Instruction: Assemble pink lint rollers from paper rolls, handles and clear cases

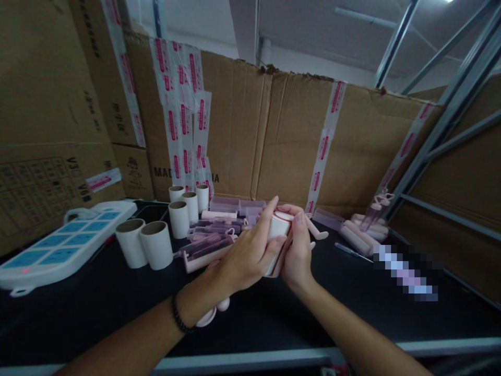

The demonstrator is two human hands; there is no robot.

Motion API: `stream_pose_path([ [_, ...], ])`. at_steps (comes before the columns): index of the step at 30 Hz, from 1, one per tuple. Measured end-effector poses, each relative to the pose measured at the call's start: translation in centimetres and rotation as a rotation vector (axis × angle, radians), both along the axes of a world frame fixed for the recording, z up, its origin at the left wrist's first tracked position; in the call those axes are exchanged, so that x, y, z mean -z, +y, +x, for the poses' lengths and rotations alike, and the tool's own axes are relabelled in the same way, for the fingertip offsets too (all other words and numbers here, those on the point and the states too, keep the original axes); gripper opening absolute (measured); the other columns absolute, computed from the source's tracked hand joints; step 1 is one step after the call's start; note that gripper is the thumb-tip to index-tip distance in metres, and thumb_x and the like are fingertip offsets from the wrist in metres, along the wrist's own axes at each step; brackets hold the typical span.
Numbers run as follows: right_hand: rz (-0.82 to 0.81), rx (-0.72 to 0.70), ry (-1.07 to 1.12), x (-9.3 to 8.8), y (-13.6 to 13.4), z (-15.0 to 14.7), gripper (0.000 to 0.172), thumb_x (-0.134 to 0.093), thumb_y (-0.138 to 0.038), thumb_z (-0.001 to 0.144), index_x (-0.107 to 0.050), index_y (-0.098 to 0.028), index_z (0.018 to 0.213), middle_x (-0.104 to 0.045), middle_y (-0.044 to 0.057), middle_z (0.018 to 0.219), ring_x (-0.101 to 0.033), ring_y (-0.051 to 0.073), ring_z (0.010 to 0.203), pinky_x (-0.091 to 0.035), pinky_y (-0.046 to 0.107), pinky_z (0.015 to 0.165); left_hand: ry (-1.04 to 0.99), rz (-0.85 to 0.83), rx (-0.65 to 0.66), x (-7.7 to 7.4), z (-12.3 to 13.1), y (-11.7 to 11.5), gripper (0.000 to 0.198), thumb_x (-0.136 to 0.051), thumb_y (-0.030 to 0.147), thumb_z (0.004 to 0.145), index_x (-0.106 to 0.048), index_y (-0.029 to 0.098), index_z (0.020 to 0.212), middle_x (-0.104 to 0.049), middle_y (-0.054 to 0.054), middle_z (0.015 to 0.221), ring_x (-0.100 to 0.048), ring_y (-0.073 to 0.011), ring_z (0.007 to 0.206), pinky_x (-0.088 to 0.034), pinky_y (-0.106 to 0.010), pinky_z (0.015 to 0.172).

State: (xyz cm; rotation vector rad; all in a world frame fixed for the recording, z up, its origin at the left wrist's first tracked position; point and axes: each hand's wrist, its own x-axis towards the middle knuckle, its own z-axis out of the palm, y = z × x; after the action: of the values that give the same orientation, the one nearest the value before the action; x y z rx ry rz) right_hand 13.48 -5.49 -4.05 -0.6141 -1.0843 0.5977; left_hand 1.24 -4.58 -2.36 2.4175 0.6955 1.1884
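Both of my hands meet over the middle of a black table (97, 303). Between them is a white roll (278, 227) on a pink lint-roller handle. My left hand (250, 250) wraps round the roll from the left, its index finger stretched up. From the right, my right hand (297, 248) grips the roll and the pink part, thumb on top. The pink looped handle end (213, 313) sticks out below my left wrist, which wears a dark bead bracelet (178, 316).
Several white paper rolls (156, 244) stand at the left. Pink and clear roller cases (211, 243) lie behind my hands, more at the right (358, 235). A white power strip (62, 243) lies far left. Taped cardboard walls (274, 141) and a metal rack (442, 136) surround the table.
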Motion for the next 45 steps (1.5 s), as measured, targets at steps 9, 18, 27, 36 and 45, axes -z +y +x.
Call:
stream_pose_path([
  [9,-0.018,0.038,-0.025,0.0,0.0,0.0,0.038,-0.038,-0.055,0.103,-0.061,-0.025,0.110,-0.068,0.005,0.107,-0.065,0.022,0.102,-0.052,0.041,0.096,-0.028,-0.020,0.023,-0.1,0.0,-0.1,0.071,-0.040,0.042,0.105,-0.013,0.016,0.164,-0.050,-0.021,0.154,-0.055,-0.0337,0.136,-0.041,-0.050,0.115],
  [18,-0.024,-0.174,-0.242,-0.1,-0.7,-0.5,0.074,-0.014,-0.068,0.101,-0.043,-0.025,0.154,-0.055,0.009,0.152,-0.053,0.026,0.141,-0.045,0.047,0.115,-0.515,-0.249,0.034,-0.5,0.1,0.7,0.049,-0.040,0.045,0.106,-0.041,0.022,0.149,-0.052,-0.011,0.150,-0.050,-0.0249,0.136,-0.035,-0.042,0.118],
  [27,0.069,-0.139,-0.292,0.1,-1.2,-0.5,0.064,-0.059,-0.042,0.098,-0.037,-0.032,0.157,-0.038,0.005,0.165,-0.037,0.026,0.153,-0.030,0.051,0.126,-0.817,-0.512,0.055,-1.2,0.1,0.5,0.047,-0.055,0.052,0.098,-0.053,0.029,0.140,-0.069,-0.005,0.114,-0.065,-0.0150,0.075,-0.055,-0.023,0.061],
  [36,0.010,-0.022,-0.313,-0.3,-0.7,0.1,0.033,-0.053,-0.039,0.101,-0.068,-0.027,0.129,-0.065,0.007,0.141,-0.058,0.026,0.133,-0.041,0.049,0.118,-0.898,-0.393,-0.050,-1.5,0.1,0.9,0.035,-0.057,0.047,0.099,-0.061,0.026,0.127,-0.067,-0.005,0.122,-0.066,-0.0150,0.089,-0.055,-0.021,0.072],
  [45,0.113,0.024,-0.581,0.0,-0.5,0.7,0.040,-0.049,-0.037,0.103,-0.062,-0.034,0.141,-0.051,0.003,0.157,-0.044,0.025,0.147,-0.030,0.054,0.124,-1.105,-0.758,0.101,-2.1,-0.2,2.6,0.030,-0.077,0.038,0.084,-0.061,0.020,0.102,-0.067,0.001,0.083,-0.064,-0.0114,0.065,-0.055,-0.020,0.061],
])
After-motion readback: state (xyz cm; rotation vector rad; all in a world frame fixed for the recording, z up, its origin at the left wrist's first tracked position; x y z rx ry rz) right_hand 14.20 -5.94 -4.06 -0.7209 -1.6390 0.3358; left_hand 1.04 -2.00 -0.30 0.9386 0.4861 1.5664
